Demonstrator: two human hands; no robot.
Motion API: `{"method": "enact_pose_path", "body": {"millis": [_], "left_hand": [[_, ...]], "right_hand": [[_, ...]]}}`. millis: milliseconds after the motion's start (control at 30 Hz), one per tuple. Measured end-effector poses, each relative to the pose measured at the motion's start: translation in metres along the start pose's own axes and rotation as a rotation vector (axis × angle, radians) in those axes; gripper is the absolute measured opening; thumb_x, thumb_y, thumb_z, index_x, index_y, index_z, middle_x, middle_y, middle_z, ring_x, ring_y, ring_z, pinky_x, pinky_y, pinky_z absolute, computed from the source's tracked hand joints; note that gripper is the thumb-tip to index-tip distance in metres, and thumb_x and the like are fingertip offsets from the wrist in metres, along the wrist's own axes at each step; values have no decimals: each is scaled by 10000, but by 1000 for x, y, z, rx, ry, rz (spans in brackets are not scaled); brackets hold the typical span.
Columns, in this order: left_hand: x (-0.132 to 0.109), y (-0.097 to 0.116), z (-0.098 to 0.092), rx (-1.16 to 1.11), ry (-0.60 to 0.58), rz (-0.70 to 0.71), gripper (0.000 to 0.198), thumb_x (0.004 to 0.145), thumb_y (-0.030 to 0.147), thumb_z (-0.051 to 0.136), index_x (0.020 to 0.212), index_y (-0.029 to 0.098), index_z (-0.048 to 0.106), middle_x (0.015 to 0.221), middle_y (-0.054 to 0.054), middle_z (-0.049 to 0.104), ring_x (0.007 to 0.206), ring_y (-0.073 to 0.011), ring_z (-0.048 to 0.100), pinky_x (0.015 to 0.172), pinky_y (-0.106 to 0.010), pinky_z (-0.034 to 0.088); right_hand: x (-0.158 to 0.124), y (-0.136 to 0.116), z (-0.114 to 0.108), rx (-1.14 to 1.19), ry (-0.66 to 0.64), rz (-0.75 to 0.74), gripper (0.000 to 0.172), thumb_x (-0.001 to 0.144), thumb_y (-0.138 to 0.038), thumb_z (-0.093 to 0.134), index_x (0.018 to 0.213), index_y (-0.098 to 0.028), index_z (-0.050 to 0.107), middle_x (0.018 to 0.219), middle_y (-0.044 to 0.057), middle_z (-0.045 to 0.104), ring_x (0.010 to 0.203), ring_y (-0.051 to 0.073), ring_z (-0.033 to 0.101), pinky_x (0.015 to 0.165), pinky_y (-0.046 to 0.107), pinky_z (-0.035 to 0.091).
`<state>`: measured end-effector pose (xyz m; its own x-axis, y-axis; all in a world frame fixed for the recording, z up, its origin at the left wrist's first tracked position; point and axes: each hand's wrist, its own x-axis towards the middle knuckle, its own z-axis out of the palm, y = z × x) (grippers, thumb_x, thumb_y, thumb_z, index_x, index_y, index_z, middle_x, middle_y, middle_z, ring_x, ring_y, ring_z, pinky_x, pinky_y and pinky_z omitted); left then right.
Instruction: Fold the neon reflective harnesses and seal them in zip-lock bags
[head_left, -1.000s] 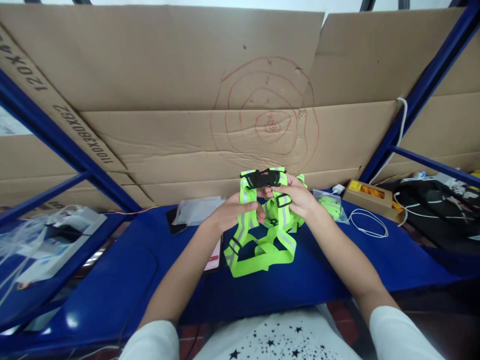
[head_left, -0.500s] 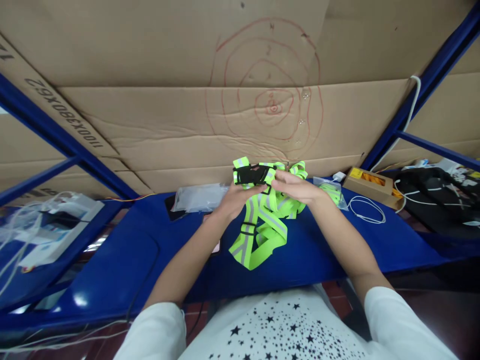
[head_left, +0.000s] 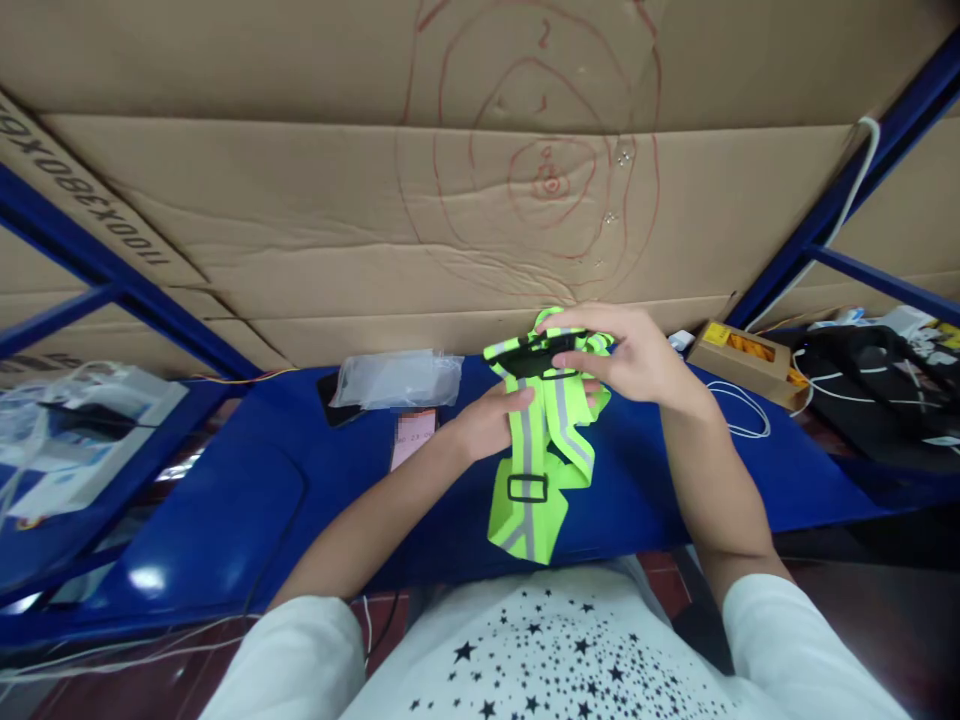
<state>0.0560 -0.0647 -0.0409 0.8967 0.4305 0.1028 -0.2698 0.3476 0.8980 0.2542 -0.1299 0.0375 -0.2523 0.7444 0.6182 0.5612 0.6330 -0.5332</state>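
Observation:
A neon yellow-green reflective harness (head_left: 530, 430) with grey stripes hangs in loops between my hands, above the blue table. My left hand (head_left: 491, 420) grips its straps from below, the thumb lying over a strap. From the upper right, my right hand (head_left: 626, 355) pinches the harness beside a black buckle piece (head_left: 526, 360), thumb and fingers closed on it. Lower on the hanging strap sits a black rectangular slider (head_left: 527, 488). Folds of webbing hide part of my left fingers.
Clear plastic bags (head_left: 401, 380) cover part of a dark phone-like object (head_left: 334, 400) at the table's back. A pink-screened phone (head_left: 412, 435) lies nearer. To the right are a coiled white cable (head_left: 739, 408) and a cardboard box (head_left: 742, 365); cardboard sheeting (head_left: 337, 200) stands behind.
My right hand has moved over the top of the harness and now pinches near the buckle. My left hand has shifted right and lower on the straps; the hanging loop has turned.

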Motion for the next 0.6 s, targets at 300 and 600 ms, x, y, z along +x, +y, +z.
{"method": "enact_pose_path", "body": {"millis": [300,600], "left_hand": [[-19,40,4,27,286,98,562,704,643,854,1033,190,798,1050,-101,809,1142,-400,725,950,-505,603],[-13,38,2,225,392,196,427,588,239,960,981,178,806,1005,-61,817,959,-310,761,875,-408,586]], "right_hand": [[-2,-23,8,-261,-21,-343,321,1026,-187,554,1238,-322,754,1309,20,729,1285,215,631,1125,465,498],[5,8,4,104,-124,32,637,914,-464,744,1488,-242,579,1484,81,628,1311,250,640,1117,416,521]]}}
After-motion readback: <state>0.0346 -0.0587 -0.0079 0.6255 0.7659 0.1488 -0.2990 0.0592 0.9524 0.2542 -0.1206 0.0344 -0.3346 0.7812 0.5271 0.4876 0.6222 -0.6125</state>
